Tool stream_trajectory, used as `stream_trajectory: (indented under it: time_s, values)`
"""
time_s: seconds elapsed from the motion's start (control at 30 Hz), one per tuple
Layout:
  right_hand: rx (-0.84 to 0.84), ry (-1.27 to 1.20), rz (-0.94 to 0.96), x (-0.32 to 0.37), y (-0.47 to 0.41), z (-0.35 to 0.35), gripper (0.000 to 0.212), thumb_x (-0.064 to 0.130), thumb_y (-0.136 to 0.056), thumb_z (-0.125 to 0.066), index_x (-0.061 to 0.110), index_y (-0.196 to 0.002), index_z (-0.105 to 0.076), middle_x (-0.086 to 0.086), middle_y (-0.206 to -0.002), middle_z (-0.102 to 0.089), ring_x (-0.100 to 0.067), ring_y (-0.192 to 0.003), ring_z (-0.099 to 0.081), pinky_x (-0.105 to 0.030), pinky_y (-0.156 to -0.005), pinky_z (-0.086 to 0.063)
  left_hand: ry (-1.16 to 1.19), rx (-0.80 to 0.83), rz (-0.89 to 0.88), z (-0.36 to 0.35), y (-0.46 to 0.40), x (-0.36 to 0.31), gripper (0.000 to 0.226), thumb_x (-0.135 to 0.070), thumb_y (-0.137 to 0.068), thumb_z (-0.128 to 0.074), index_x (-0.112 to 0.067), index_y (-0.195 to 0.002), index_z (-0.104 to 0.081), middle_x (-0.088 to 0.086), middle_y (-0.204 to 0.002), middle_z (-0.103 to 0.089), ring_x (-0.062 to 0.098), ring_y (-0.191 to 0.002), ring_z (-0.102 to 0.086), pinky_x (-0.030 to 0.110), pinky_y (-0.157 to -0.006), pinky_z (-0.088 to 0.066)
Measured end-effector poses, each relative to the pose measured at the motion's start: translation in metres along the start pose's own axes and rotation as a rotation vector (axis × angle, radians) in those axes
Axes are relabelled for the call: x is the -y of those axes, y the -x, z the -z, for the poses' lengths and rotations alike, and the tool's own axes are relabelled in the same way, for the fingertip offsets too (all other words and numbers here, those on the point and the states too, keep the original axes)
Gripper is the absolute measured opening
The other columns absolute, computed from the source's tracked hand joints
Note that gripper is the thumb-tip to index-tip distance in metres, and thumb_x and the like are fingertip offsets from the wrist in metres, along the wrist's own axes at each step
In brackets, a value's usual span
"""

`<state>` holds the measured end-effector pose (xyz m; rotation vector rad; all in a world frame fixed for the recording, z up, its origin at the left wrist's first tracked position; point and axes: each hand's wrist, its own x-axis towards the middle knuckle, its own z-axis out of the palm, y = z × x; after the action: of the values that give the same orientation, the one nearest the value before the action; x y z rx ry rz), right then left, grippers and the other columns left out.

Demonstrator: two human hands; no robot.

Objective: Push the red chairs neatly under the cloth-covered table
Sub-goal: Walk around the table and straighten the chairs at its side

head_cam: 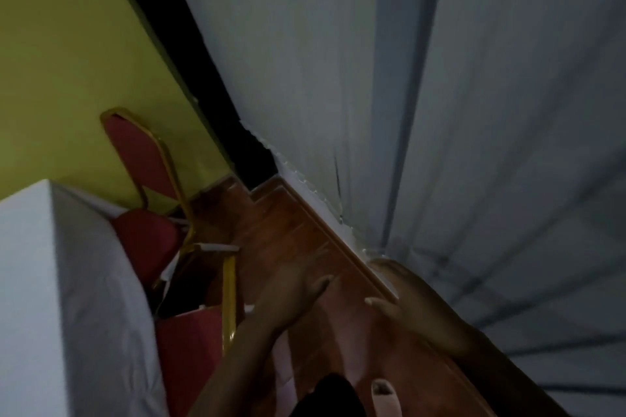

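Red chairs (149, 200) against tablecloth edge (101, 264), both hands empty

Function room or banquet hall, judging by furnishings. Banquet-style red chairs (152, 186) with gold metal frames at 9 o'clock, padded seats and backs (typical event seating). Table draped in white cloth (67, 281) to floor at 8 o'clock. Polished wood-look floor (305, 247) through centre. Pale pleated drape or wall panelling (440, 112) from 12 to 3 o'clock. Yellow-green wall (67, 44) at 10 o'clock.
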<state>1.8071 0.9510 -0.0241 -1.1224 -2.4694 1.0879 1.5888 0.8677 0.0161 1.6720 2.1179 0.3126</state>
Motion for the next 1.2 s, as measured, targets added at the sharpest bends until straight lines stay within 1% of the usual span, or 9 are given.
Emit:
stream_trajectory:
  time_s: [0.1, 0.17, 0.23, 0.4, 0.63, 0.83, 1.03, 1.13, 1.2]
  values:
    - [0.071, 0.017, 0.091, 0.007, -0.060, 0.000, 0.065, 0.051, -0.079, -0.061, 0.028, -0.136, -0.037, 0.006, -0.141, -0.043, -0.006, -0.129, -0.038, -0.033, -0.108, -0.036, 0.093, -0.072, 0.095, 0.020, -0.023, 0.015, 0.037, -0.036, -0.091, -0.059, -0.008, -0.115, -0.063, 0.014, -0.111, -0.068, 0.027, -0.101, -0.062, 0.028, -0.079, -0.040]
    - [0.108, 0.033, 0.144, 0.017, -0.101, -0.005, 0.065, 0.045, -0.081, -0.064, 0.028, -0.137, -0.036, 0.007, -0.144, -0.040, -0.006, -0.130, -0.036, -0.028, -0.109, -0.033, 0.130, -0.110, 0.192, 0.031, -0.038, 0.032, 0.040, -0.038, -0.092, -0.056, -0.014, -0.124, -0.058, 0.008, -0.124, -0.063, 0.025, -0.115, -0.057, 0.031, -0.094, -0.042]
    - [0.125, 0.048, 0.199, 0.028, -0.146, -0.012, 0.066, 0.041, -0.080, -0.067, 0.028, -0.137, -0.036, 0.006, -0.144, -0.039, -0.007, -0.130, -0.036, -0.023, -0.108, -0.031, 0.194, -0.178, 0.220, 0.042, -0.054, 0.053, 0.042, -0.040, -0.090, -0.058, -0.018, -0.126, -0.056, 0.005, -0.128, -0.060, 0.023, -0.119, -0.055, 0.033, -0.100, -0.041]
    - [0.182, 0.073, 0.324, 0.064, -0.263, -0.036, 0.068, 0.038, -0.080, -0.068, 0.026, -0.138, -0.035, 0.006, -0.145, -0.036, -0.007, -0.130, -0.035, -0.017, -0.103, -0.026, 0.280, -0.450, 0.184, 0.068, -0.091, 0.112, 0.041, -0.041, -0.088, -0.058, -0.033, -0.127, -0.047, -0.014, -0.124, -0.051, 0.004, -0.116, -0.050, 0.011, -0.101, -0.031]
    - [0.228, 0.105, 0.465, 0.132, -0.403, -0.066, 0.070, 0.036, -0.081, -0.068, 0.023, -0.140, -0.033, 0.001, -0.147, -0.035, -0.012, -0.132, -0.034, -0.020, -0.107, -0.025, 0.340, -0.477, 0.331, 0.121, -0.148, 0.200, 0.046, -0.036, -0.089, -0.061, -0.032, -0.132, -0.045, 0.001, -0.125, -0.063, 0.010, -0.119, -0.053, 0.031, -0.109, -0.036]
    - [0.320, 0.075, 0.563, 0.186, -0.510, -0.102, 0.070, 0.028, -0.078, -0.073, 0.020, -0.138, -0.036, -0.001, -0.146, -0.037, -0.014, -0.129, -0.040, -0.024, -0.103, -0.033, 0.256, -0.550, 0.458, 0.168, -0.171, 0.264, 0.050, -0.035, -0.091, -0.060, -0.020, -0.136, -0.047, 0.002, -0.137, -0.053, 0.015, -0.126, -0.048, 0.024, -0.105, -0.035]
    - [0.415, 0.054, 0.600, 0.223, -0.626, -0.157, 0.070, 0.018, -0.073, -0.077, 0.012, -0.134, -0.042, -0.009, -0.141, -0.044, -0.021, -0.127, -0.042, -0.035, -0.105, -0.036, 0.315, -0.539, 0.568, 0.183, -0.194, 0.319, 0.072, -0.070, -0.082, -0.042, -0.022, -0.137, -0.046, 0.002, -0.136, -0.055, 0.016, -0.124, -0.050, 0.031, -0.105, -0.039]
    - [0.449, 0.043, 0.606, 0.241, -0.686, -0.188, 0.069, 0.014, -0.070, -0.079, 0.010, -0.131, -0.045, -0.011, -0.137, -0.049, -0.022, -0.123, -0.047, -0.039, -0.103, -0.040, 0.338, -0.540, 0.659, 0.202, -0.218, 0.353, 0.054, -0.044, -0.089, -0.056, -0.019, -0.136, -0.047, 0.003, -0.137, -0.054, 0.017, -0.125, -0.049, 0.030, -0.106, -0.038]
    - [0.463, 0.034, 0.609, 0.254, -0.731, -0.206, 0.068, 0.011, -0.069, -0.079, 0.009, -0.129, -0.047, -0.012, -0.133, -0.051, -0.022, -0.121, -0.049, -0.037, -0.101, -0.042, 0.327, -0.544, 0.693, 0.218, -0.241, 0.382, 0.049, -0.030, -0.090, -0.061, -0.019, -0.135, -0.046, 0.002, -0.137, -0.054, 0.017, -0.124, -0.049, 0.023, -0.103, -0.036]
